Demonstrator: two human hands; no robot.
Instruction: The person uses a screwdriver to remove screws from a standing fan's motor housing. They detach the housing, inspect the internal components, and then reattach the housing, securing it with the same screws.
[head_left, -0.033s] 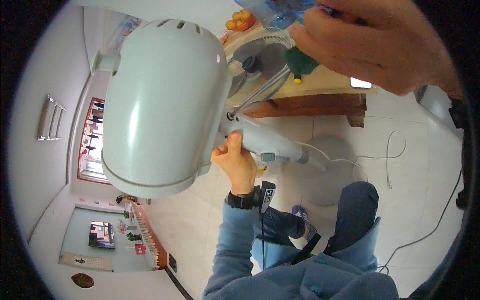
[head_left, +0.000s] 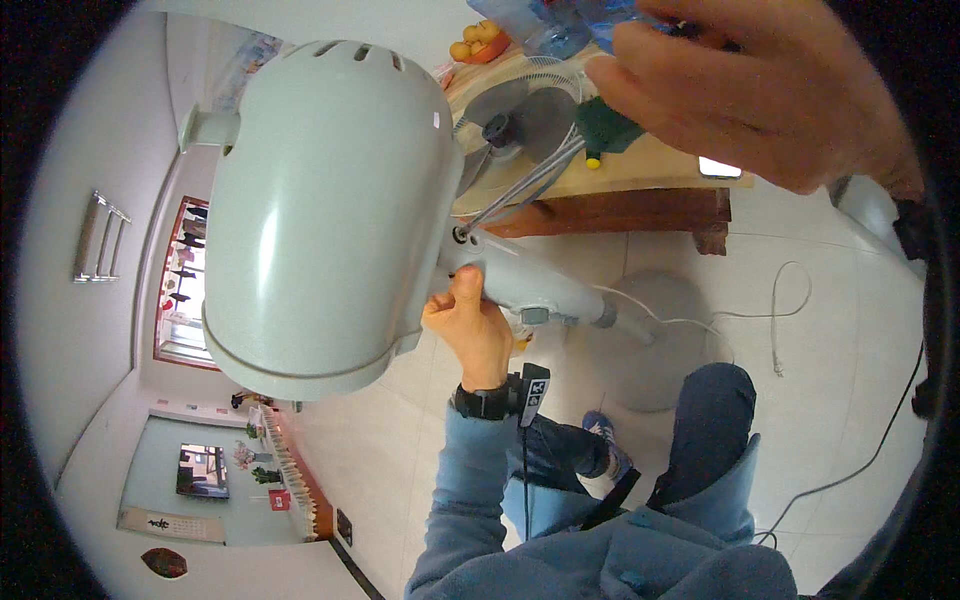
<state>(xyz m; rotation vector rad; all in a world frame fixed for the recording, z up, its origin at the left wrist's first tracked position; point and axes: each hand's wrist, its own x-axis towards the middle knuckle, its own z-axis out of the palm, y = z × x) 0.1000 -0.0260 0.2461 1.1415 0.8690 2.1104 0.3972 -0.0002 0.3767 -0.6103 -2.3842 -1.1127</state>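
My left hand (head_left: 472, 325) is closed around the grey neck (head_left: 530, 275) of a stand fan, thumb on top, just below the big rounded motor housing (head_left: 330, 220). At upper right my right hand (head_left: 760, 90) is curled, its fingers pointing left. A thin screwdriver (head_left: 520, 187) runs from that hand down to a screw hole in the neck; its shaft is smeared and its handle mostly hidden. A dark green piece with a yellow end (head_left: 605, 128) shows beside the right fingers; I cannot tell whether it belongs to the screwdriver.
Behind, a wooden table (head_left: 640, 177) bears a fan blade with its wire guard (head_left: 530, 115), a bowl of orange fruit (head_left: 480, 40), clear blue plastic (head_left: 555, 30) and a phone (head_left: 720, 167). The fan's round base (head_left: 640, 350) stands on the tiles, with a white cord (head_left: 775, 318) lying nearby.
My right hand has shifted very slightly to the right, and the screwdriver shaft looks more smeared. My left hand and the fan stay put.
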